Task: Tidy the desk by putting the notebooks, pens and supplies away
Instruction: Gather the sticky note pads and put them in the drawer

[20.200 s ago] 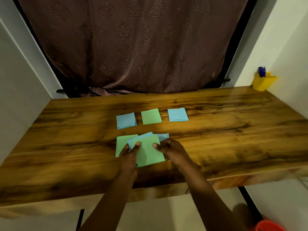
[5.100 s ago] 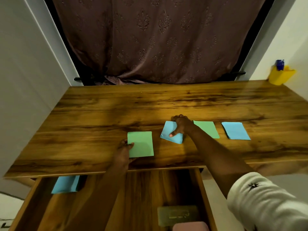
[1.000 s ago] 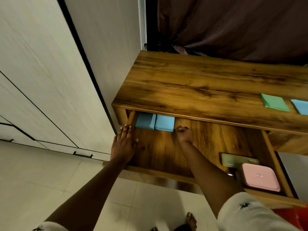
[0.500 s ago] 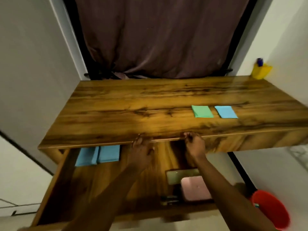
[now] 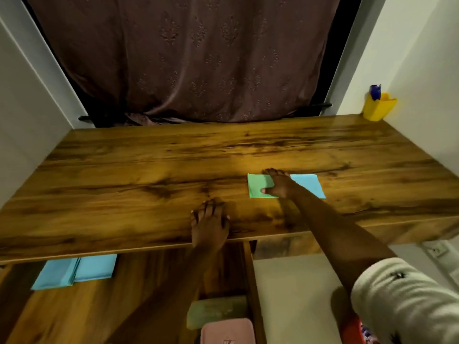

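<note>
Right hand (image 5: 278,186): lies across the green pad (image 5: 258,186). Fingers (image 5: 274,173) arch over the pad's far edge, held close together. Thumb presses on the pad's top, pointing left. So the pad is pinched between thumb and fingers. Whether any of it is off the wood, I cannot tell.

Blue pad (image 5: 310,185): flat on the desk (image 5: 149,170), just right of my right fingers. Its left side is hidden under my hand, and I cannot tell if it touches the green pad.

Left hand (image 5: 210,222): palm down on the desk, near the front edge, well left of the right hand and nearer to me. Fingers straight and side by side, tips pointing away from me. It holds nothing.

Drawer (image 5: 124,306): open, below my left wrist. Two blue pads (image 5: 74,270) lie side by side far to the left of my left fingers, partly tucked under the desk's lip. They look to overlap at the middle. A green case (image 5: 216,310) sits at the drawer's right side, under my left forearm. A pink case (image 5: 227,331) lies nearer to me and covers part of it.

Yellow cup (image 5: 378,106): far right back corner, well beyond my right fingers, with something blue (image 5: 375,91) sticking out.

Curtain (image 5: 186,58): hangs behind the desk.

Sleeve (image 5: 407,301): pale, on my right forearm.
</note>
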